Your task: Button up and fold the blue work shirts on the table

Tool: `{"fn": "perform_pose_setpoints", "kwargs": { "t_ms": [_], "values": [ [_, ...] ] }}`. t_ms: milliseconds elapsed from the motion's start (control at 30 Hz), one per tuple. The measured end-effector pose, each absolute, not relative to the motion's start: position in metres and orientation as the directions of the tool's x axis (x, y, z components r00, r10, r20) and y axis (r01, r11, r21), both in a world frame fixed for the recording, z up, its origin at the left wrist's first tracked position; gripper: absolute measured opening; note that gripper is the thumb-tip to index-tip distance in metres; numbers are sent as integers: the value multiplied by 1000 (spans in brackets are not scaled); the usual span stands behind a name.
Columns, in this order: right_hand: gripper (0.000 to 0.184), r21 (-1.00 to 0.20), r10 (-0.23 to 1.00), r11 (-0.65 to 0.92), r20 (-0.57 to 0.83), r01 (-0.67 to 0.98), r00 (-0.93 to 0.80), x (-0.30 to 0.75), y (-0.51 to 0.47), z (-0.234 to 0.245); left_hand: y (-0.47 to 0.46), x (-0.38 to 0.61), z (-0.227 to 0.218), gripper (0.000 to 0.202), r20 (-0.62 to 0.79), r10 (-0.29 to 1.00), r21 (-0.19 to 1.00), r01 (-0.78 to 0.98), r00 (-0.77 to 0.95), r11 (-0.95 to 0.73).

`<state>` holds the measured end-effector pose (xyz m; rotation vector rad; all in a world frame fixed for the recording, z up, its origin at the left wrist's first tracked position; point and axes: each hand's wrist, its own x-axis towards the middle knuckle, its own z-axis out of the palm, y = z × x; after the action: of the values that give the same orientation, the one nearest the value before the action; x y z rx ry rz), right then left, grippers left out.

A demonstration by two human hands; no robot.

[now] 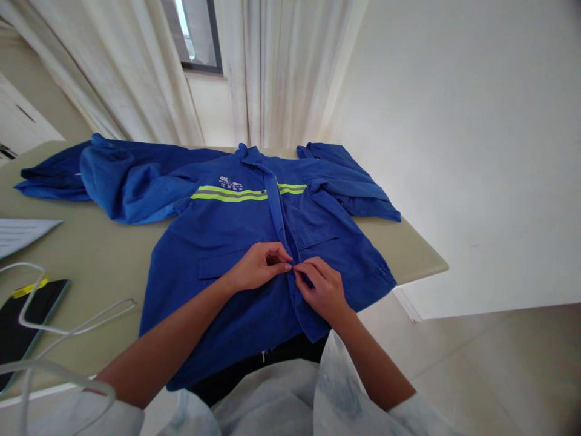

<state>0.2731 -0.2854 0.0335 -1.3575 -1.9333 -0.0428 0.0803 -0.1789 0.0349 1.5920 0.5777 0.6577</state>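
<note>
One blue jacket (218, 236), lying front up on the table (109, 257), directly under both your hands. Your left hand (263, 265) pinches the front placket (275, 209) between thumb and fingers; your right hand (321, 287), fingertips just beside, pinches it too. One yellow-green stripe (227, 194), beyond your hands. One dark flat device (43, 303) and one printed sheet (27, 233), well left of your left hand.

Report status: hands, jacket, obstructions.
Left hand, right hand: pinching at front placket. Blue jacket: front-up, spread on table. White cable: left side, off jacket.
</note>
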Motion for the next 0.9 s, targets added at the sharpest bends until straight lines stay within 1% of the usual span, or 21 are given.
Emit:
{"fn": "perform_pose_setpoints", "kwargs": {
  "t_ms": [167, 267, 367, 533, 600, 700, 767, 833, 900],
  "values": [
    [13, -319, 715, 492, 680, 810, -166, 273, -280, 30, -175, 80, 36, 28, 54, 681, 998, -31, 731, -46],
    [15, -294, 656, 556, 730, 777, -193, 276, -276, 30, -172, 80, 37, 32, 41, 664, 999, -54, 747, -1],
    [17, -242, 606, 604, 758, 759, -241, 278, -275, 35, -172, 81, 37, 36, 12, 656, 995, -77, 755, 70],
    [15, -163, 641, 560, 706, 812, -301, 280, -276, 43, -175, 83, 38, 34, -32, 701, 987, -86, 712, 133],
    [15, -120, 628, 561, 707, 819, -326, 281, -277, 44, -177, 85, 39, 32, -43, 717, 987, -82, 696, 139],
    [18, -13, 562, 617, 707, 787, -430, 285, -277, 41, -180, 87, 40, 27, -67, 745, 984, -79, 663, 158],
    [22, 52, 527, 659, 681, 750, -509, 289, -278, 39, -182, 89, 39, 25, -79, 765, 981, -85, 639, 172],
    [25, 75, 522, 677, 652, 732, -550, 293, -278, 37, -183, 91, 38, 25, -84, 779, 980, -91, 621, 178],
    [28, 74, 537, 679, 628, 730, -563, 297, -279, 36, -184, 91, 37, 27, -85, 787, 981, -89, 611, 174]
  ]
}}
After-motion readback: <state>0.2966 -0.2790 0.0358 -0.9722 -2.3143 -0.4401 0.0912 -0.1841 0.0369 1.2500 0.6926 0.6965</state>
